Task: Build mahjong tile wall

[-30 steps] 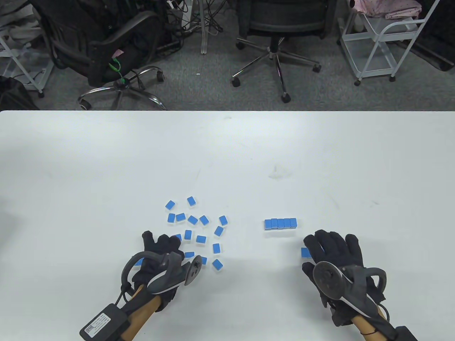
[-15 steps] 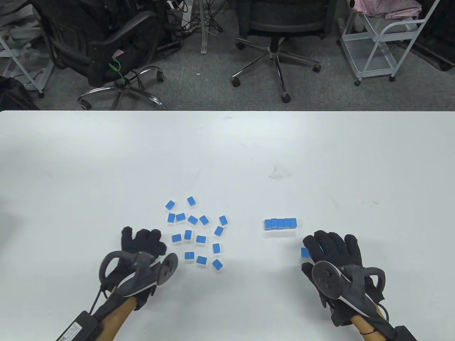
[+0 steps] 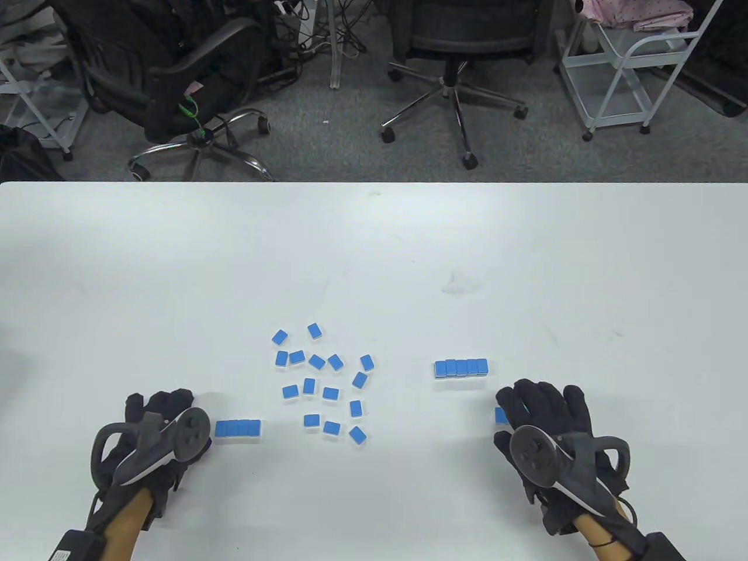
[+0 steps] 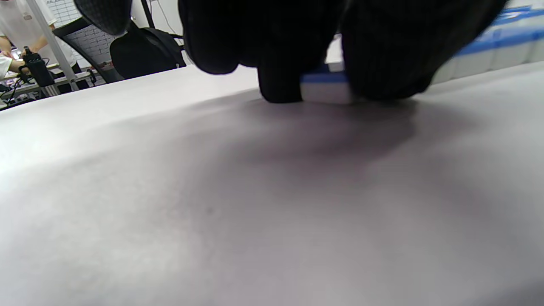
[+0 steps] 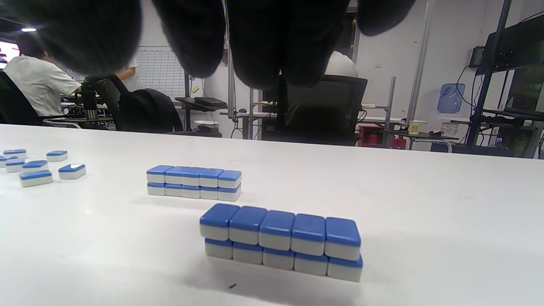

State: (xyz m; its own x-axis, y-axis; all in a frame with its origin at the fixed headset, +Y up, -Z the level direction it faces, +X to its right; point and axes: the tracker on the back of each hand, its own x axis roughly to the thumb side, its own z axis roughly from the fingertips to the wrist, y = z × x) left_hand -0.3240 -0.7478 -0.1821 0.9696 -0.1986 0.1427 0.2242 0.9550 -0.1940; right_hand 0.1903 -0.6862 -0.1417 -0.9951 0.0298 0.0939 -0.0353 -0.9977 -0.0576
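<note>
**Two Hands and Lots of Blue Tiles**

The left hand's fingertips (image 4: pixel 278 85) point down and touch the table (image 3: pixel 374 251). In the left wrist view, one blue and white end tile (image 4: pixel 325 87) sits pinched between two of them. It seems to be the last tile of a short row (image 3: pixel 238 428) that runs away to the right. From above, the left hand (image 3: pixel 155 432) is at the left end of that row, and its tracker hides the fingers.

The right hand's fingers (image 5: pixel 259 38) are loose and spread out. They hold nothing. They hang over a little wall (image 5: pixel 280 242), and a gap shows between them and it. This near wall is two tiles high and five tiles long, blue sides up. From above, the right hand (image 3: pixel 546 418) covers most of it, so only one blue corner peeks out on the left.

A second wall (image 3: pixel 461 367) just like it stands a bit farther back on the table, apart from the first one.

Between the two hands lie many loose tiles (image 3: pixel 327 380), blue sides up, turned every which way.

Behind the table are two black office chairs (image 3: pixel 450 52) and a white cart (image 3: pixel 631 70).
</note>
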